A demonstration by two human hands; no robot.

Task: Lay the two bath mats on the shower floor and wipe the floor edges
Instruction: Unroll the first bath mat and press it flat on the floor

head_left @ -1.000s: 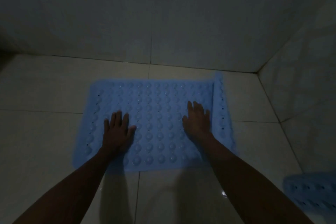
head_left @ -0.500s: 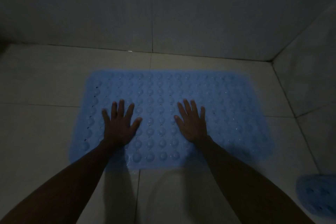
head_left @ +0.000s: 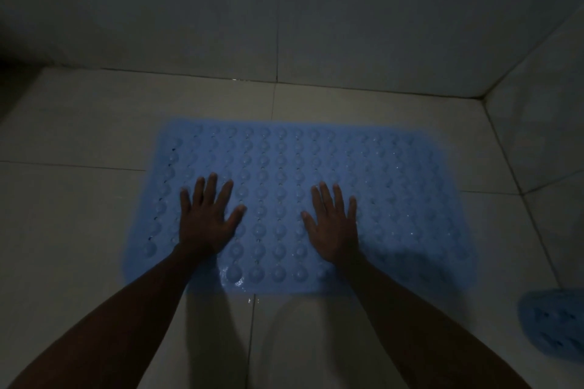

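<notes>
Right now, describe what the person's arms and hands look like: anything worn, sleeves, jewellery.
Both forearms are bare as far as the frame shows; no sleeve comes into view. The left hand and right hand wear no gloves. No ring, watch or bracelet shows, though the light is dim.

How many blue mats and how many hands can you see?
Blue mats: 2, the flat mat and the second mat at the right edge.
Hands: 2, the left hand and the right hand.
Total: 4
</notes>
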